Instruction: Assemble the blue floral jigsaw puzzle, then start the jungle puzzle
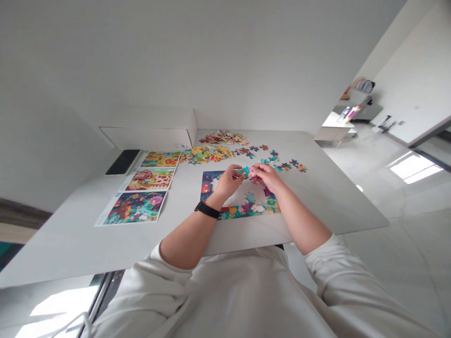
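Centre frame, my left hand [228, 182] pinches a teal cardboard jigsaw piece [244, 172], my right hand [265, 176] a pink one [254, 173].

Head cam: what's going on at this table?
A person's left hand and right hand hold jigsaw pieces over a partly built puzzle on a white table. Loose pieces lie piled and scattered beyond it. Three printed picture sheets lie to its left.
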`<move>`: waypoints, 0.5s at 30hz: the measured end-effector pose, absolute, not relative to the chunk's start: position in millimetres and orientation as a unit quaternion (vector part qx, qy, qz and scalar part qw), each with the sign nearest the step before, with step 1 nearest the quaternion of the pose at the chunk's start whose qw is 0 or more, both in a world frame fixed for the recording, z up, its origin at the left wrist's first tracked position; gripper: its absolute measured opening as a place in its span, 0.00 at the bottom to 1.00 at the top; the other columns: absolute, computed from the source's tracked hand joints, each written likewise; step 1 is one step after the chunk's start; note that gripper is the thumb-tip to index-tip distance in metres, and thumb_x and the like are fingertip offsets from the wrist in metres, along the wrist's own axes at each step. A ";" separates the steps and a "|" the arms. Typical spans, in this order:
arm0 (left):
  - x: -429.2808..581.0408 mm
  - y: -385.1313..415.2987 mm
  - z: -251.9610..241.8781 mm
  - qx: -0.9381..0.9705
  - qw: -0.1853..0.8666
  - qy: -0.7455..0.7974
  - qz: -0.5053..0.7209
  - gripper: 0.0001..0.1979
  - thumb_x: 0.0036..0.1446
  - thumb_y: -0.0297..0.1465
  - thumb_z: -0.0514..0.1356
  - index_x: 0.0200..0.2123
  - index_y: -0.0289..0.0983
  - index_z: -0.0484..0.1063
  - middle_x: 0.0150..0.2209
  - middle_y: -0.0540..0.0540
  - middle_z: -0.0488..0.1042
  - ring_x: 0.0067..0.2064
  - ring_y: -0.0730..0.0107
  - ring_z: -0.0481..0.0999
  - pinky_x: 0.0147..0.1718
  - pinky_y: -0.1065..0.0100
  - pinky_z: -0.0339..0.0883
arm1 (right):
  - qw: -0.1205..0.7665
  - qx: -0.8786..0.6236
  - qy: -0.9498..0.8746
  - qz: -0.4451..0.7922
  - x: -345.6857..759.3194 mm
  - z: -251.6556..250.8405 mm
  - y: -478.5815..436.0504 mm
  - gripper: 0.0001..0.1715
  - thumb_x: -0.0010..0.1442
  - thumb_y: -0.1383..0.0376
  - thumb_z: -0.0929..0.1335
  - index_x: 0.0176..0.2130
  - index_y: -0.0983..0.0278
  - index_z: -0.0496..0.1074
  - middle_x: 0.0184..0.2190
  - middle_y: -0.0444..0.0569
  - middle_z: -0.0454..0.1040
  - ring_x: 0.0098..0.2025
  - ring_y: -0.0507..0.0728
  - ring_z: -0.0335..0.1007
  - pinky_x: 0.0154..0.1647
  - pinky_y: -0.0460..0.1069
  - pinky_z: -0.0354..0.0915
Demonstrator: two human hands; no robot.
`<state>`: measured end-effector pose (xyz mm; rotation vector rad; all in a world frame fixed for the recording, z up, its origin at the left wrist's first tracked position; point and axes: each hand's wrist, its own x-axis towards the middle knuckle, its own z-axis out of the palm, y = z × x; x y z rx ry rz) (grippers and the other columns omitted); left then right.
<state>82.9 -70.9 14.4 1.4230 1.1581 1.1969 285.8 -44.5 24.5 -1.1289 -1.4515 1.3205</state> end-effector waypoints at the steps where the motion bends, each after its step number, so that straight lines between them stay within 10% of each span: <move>1: 83.2 -70.7 13.3 0.581 0.456 0.467 0.486 0.18 0.57 0.29 0.71 0.50 0.40 0.74 0.30 0.53 0.79 0.28 0.72 0.75 0.31 0.71 0.66 | 0.425 -0.451 -0.584 0.524 285.7 24.4 -44.6 0.36 0.49 0.32 0.78 0.36 0.58 0.75 0.34 0.47 0.82 0.35 0.58 0.78 0.31 0.49 0.69; 15: 83.3 -71.5 13.5 0.602 0.445 0.464 0.474 0.14 0.58 0.37 0.72 0.43 0.39 0.76 0.27 0.52 0.77 0.26 0.72 0.73 0.27 0.71 0.63 | 0.368 -0.441 -0.662 0.482 289.1 20.0 -43.9 0.32 0.55 0.33 0.75 0.36 0.58 0.81 0.30 0.46 0.82 0.30 0.56 0.73 0.33 0.51 0.69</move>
